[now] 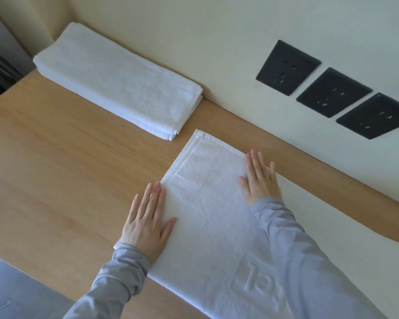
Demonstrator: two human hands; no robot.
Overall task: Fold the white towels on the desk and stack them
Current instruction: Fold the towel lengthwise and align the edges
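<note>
Head view, both flat hands on towel [207, 203], bare desk [67, 169] leftward.

Embossed letters "Tel" on towel [217, 226]

Soft even daylight, faint shadows, slight blur, wide-angle tilt

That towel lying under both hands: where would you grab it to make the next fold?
Probably by the two corners of the hemmed short end nearest the folded stack, coming from above. That end of the towel lies flat, free and uncovered; the left hand and right hand press flat just behind it.
</note>
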